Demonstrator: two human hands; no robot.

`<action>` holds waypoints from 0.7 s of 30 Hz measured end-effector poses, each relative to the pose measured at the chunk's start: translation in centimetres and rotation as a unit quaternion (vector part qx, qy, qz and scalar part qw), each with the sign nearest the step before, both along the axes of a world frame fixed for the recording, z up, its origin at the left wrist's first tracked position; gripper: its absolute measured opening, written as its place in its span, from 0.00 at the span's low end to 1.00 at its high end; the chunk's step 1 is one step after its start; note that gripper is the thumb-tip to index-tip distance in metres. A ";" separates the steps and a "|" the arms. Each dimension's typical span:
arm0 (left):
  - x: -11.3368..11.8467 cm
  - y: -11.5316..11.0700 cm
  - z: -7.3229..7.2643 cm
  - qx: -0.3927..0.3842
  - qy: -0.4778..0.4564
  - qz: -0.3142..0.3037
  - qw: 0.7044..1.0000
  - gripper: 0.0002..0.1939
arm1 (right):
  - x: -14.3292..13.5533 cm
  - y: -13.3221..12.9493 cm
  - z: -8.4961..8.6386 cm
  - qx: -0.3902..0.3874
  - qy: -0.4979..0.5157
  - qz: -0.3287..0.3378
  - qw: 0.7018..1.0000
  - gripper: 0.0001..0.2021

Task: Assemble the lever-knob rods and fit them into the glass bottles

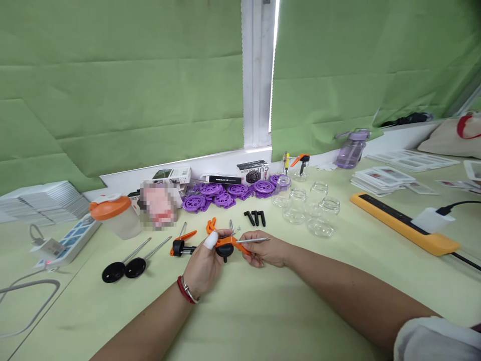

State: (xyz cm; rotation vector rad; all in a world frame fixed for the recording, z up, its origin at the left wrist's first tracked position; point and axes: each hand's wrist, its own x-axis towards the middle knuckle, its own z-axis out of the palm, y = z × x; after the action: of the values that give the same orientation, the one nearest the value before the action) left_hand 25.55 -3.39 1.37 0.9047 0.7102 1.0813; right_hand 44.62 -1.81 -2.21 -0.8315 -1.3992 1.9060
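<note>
The jars (321, 226) stand behind and right of the fingers (256, 260).

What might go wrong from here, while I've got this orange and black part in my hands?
The small metal pieces lie just beyond your left hand, so a brush of the fingers might scatter them. The clear jars stand close together beyond your right forearm; an outward swing could knock one into another. The orange and black part might slip if your grip loosens.
</note>
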 end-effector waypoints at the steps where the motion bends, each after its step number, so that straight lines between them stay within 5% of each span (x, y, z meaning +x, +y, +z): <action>1: 0.0 0.0 0.0 0.004 0.002 0.000 1.000 0.17 | 0.0 0.0 0.0 0.003 0.000 0.000 1.000 0.16; 16: -0.6 0.5 0.5 0.037 0.020 0.031 0.999 0.13 | -0.4 0.2 -0.6 0.047 -0.020 -0.051 0.997 0.19; 19: -1.1 1.0 0.7 0.033 -0.004 0.062 0.998 0.12 | -0.2 0.5 -1.1 0.152 -0.104 -0.141 0.973 0.14; 21: -1.4 1.2 0.8 0.026 -0.012 0.073 0.997 0.12 | -0.2 0.6 -1.3 0.272 -0.199 -0.186 0.923 0.09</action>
State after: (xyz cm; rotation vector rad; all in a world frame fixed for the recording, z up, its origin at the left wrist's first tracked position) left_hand 24.16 -2.16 2.22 0.8930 0.7408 1.2428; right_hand 44.44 -1.24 -3.52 -1.1319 -1.7415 1.0141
